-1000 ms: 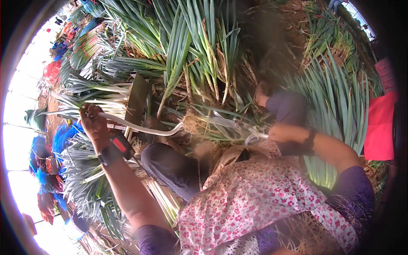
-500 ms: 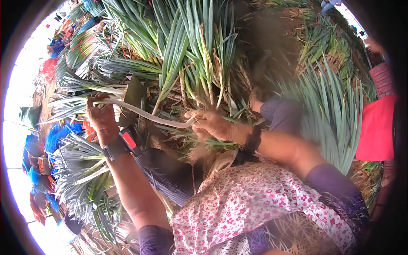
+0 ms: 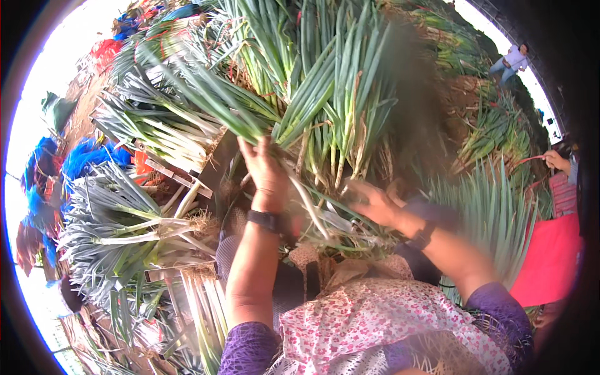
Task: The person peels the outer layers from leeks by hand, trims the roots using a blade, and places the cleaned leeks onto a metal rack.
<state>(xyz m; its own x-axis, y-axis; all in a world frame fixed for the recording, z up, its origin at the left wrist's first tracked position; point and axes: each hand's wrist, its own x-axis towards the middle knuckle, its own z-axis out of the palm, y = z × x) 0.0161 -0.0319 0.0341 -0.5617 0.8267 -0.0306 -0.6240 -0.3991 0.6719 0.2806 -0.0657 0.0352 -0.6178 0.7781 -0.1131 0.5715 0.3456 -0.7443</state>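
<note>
My left hand (image 3: 267, 172) is wrapped around a long green onion (image 3: 307, 206). Its green leaves fan out to the far left above the fingers, and its white stalk slants down toward my lap. To the right of the stalk, my right hand (image 3: 375, 203) is held with fingers stretched and apart, slightly blurred, and nothing shows in its grasp. Loose leaf scraps (image 3: 359, 234) lie below both hands. Just beyond them a thick bunch of green onions (image 3: 350, 106) leans upright, roots down.
Trimmed green onions (image 3: 169, 131) lie in a metal-edged rack (image 3: 215, 153) at left, with another pile (image 3: 119, 219) nearer. More leaves (image 3: 487, 212) stand at right beside a red cloth (image 3: 550, 259). Another person's hand (image 3: 555, 160) shows at far right; a person (image 3: 512, 61) stands farther back.
My left hand has moved right and now grips a green onion with its leaves swung upward. My right hand has let go of the stalk's root end and shifted right. The view has turned.
</note>
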